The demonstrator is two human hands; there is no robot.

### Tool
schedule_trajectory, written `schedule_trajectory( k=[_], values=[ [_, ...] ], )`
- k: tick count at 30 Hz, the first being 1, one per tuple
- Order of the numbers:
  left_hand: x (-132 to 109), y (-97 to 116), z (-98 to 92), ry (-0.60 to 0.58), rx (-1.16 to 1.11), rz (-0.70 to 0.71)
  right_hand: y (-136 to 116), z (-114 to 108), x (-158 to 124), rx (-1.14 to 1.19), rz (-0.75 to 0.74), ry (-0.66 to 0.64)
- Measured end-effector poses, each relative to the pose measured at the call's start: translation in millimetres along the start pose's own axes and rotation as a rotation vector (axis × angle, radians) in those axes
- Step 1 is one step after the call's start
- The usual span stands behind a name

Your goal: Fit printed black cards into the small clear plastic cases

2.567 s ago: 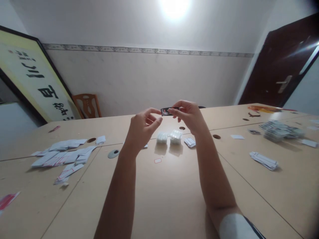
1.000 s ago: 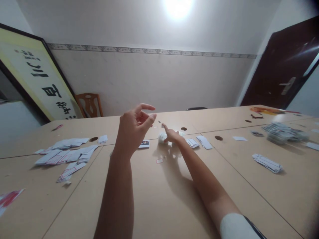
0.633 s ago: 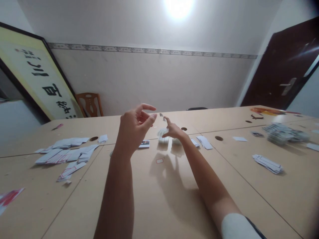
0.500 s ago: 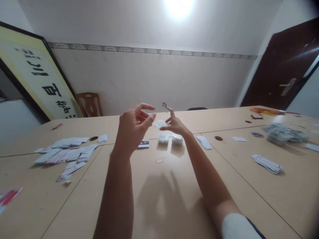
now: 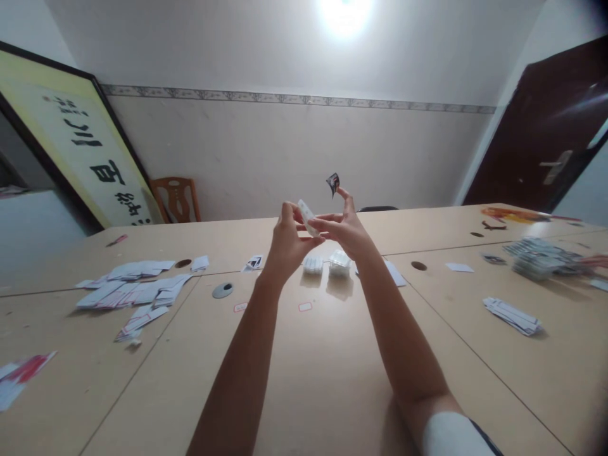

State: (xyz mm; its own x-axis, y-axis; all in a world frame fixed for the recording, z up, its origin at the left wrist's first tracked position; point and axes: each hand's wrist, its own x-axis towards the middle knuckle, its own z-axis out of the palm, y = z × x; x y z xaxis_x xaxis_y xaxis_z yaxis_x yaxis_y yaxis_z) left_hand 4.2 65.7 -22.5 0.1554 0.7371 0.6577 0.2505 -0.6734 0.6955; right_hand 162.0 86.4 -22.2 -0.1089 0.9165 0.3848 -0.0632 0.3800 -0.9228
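Both hands are raised close together above the tan table (image 5: 332,380). My left hand (image 5: 286,246) pinches a small white clear piece (image 5: 306,219) between thumb and fingers. My right hand (image 5: 348,232) touches the same piece with its curled fingers. A small dark sticker (image 5: 333,182) clings to the tip of its raised index finger. Below the hands stand two small stacks of clear pieces (image 5: 312,265) (image 5: 340,260) on the table.
White cards (image 5: 137,294) are scattered at the left, and a grey disc (image 5: 223,290) and a dark-printed card (image 5: 254,261) lie nearer the hands. Card stacks (image 5: 513,315) and a pile (image 5: 539,256) lie at the right. A framed calligraphy panel (image 5: 80,145) and a chair (image 5: 175,197) stand behind.
My right hand reached down to the clear stacks, took one piece and lifted it. My left hand moved right to meet it and closed on the piece.
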Motion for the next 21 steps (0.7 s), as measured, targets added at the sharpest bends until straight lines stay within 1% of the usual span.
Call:
schedule_trajectory(
  k=[2, 4, 7, 10, 14, 17, 19, 21],
  values=[
    [2.6, -7.7, 7.1, 0.013, -0.001, -0.033, 4.4, -3.5, 4.5, 0.019, 0.018, -0.002],
    [3.5, -9.3, 8.9, 0.031, -0.013, -0.042, 5.7, -6.0, 6.6, 0.028, 0.018, 0.002],
    [3.6, -6.7, 6.2, 0.047, -0.016, -0.028, 2.6, -5.5, 4.4, 0.016, 0.017, -0.002],
    [3.8, -6.9, 3.8, 0.063, 0.052, -0.010, -1.6, -0.6, -0.9, 0.008, 0.020, -0.035],
    [3.7, -10.2, 1.9, 0.027, 0.129, -0.025, 1.9, 4.9, -1.7, -0.062, -0.044, 0.000],
    [2.3, -5.5, -4.6, 0.019, 0.269, -0.081, 17.5, 3.7, 8.6, -0.132, -0.094, 0.031],
    [-0.1, 3.0, -12.1, 0.047, 0.400, -0.108, 35.1, 1.2, 19.2, -0.198, -0.106, 0.063],
    [-4.5, 15.3, -20.8, 0.090, 0.433, -0.092, 57.6, -0.6, 30.0, -0.315, -0.112, 0.118]
  ],
)
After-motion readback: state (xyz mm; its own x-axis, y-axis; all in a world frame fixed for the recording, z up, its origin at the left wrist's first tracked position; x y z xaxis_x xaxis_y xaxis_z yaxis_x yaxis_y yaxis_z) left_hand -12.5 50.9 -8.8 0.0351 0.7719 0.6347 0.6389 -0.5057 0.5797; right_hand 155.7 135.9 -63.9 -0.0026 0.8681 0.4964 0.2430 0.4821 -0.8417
